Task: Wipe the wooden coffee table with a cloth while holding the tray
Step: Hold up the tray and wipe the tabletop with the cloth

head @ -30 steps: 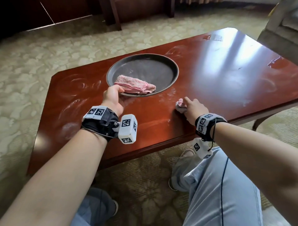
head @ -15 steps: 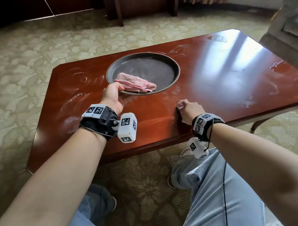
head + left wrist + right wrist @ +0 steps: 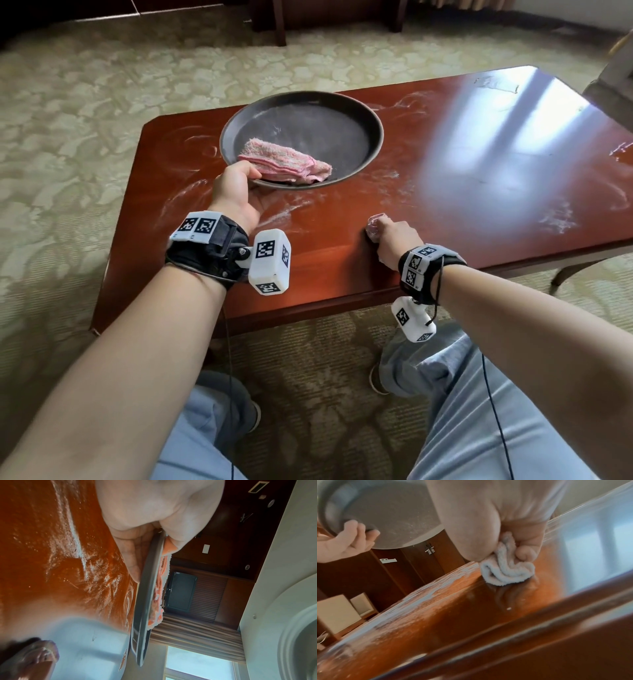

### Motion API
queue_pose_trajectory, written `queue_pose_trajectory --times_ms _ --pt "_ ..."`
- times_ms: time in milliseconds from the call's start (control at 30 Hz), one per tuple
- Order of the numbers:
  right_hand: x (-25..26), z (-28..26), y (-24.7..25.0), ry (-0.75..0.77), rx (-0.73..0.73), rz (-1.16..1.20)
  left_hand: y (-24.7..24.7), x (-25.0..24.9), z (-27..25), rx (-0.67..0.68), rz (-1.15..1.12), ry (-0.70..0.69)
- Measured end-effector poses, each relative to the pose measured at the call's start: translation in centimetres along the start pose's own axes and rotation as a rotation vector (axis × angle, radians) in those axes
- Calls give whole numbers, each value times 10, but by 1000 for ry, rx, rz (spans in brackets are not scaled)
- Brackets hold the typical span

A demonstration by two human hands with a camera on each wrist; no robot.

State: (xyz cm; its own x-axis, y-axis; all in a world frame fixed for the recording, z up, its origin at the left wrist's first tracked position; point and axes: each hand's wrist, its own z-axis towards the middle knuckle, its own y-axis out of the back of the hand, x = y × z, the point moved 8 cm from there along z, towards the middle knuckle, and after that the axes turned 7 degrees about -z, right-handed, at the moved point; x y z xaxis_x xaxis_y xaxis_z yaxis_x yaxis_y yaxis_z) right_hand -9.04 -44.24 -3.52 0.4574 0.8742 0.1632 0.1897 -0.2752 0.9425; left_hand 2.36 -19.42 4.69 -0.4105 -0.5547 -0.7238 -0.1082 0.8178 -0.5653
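2 cloths (image 3: 286, 164), 1 tray (image 3: 342, 113), 1 table (image 3: 479, 192)

Both forearms are bare, with no sleeves in view. The left wrist wears a wide black fabric strap (image 3: 209, 253) topped by a white plate carrying two black-and-white square fiducial markers (image 3: 198, 226). A small metal screw joins the strap to a white rounded camera block (image 3: 270, 262) printed with similar markers on its faces. The right wrist has a narrower black band (image 3: 432, 270) with white marker tiles and a smaller white marked block (image 3: 412, 318) hanging beneath. Thin black cables (image 3: 493, 404) trail from the wrist units over light blue denim jeans (image 3: 479, 428). A grey shoe (image 3: 251, 416) shows at the left foot.
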Motion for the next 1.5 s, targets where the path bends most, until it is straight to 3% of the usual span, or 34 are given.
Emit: queue_pose_trajectory --times_ms 300,433,533,667,1033,1233,1500 --pt "114 -8 -37 206 58 -10 36 -16 -4 -18 -16 10" --pt "125 -5 -41 226 83 17 43 -25 -9 -38 -4 -9" --pt "107 -1 -30 172 88 259 34 -27 -16 -34 -18 -19" --pt "53 4 10 79 -78 447 9 -18 -27 -14 -10 6" --pt "-102 -18 34 -165 -125 446 -60 38 -50 46 65 81" --pt "-112 -30 20 -161 -54 216 -65 50 -52 50 116 89" --pt "-86 -34 2 -155 32 139 -44 42 -50 33 132 87"
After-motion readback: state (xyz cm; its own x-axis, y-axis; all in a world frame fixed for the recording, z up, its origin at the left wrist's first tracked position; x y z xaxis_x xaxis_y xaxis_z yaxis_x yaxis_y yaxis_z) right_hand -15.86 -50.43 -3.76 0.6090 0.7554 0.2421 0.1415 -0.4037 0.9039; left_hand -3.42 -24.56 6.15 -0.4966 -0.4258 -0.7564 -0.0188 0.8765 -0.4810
